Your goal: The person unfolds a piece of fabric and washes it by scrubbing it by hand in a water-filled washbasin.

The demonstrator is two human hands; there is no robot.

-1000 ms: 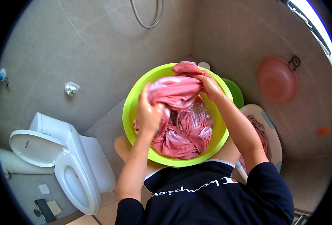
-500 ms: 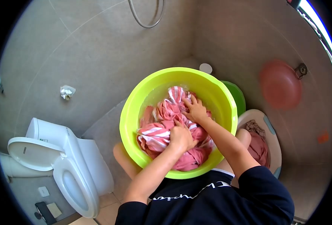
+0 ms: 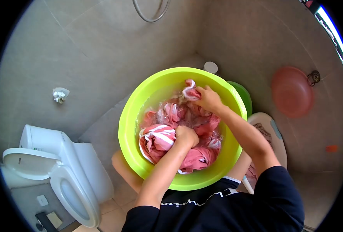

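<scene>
A lime-green basin [image 3: 129, 116] holds soapy-looking water and a heap of wet pink laundry, part of it striped in white. My left hand [image 3: 187, 137] is closed in the middle of the heap, beside a bunched pink-and-white striped cloth [image 3: 158, 141]; its fingertips are hidden in fabric. Near the basin's far right side, my right hand [image 3: 208, 99] pinches a raised striped end of cloth [image 3: 190, 91] above the water. Plain pink fabric [image 3: 202, 157] lies closest to me. Whether these pieces belong to one garment, I cannot tell.
Behind the basin's right rim is a green tub [image 3: 242, 96]. A pale laundry basket [image 3: 281, 149] with clothes stands to the right. A white toilet [image 3: 74, 189] is at the left. On the wall hang a pink basin [image 3: 292, 92] and a shower hose [image 3: 150, 19].
My right hand has gone from lying spread on the laundry to lifting a striped end of cloth. My left hand stays in the heap, and more water shows between the folds.
</scene>
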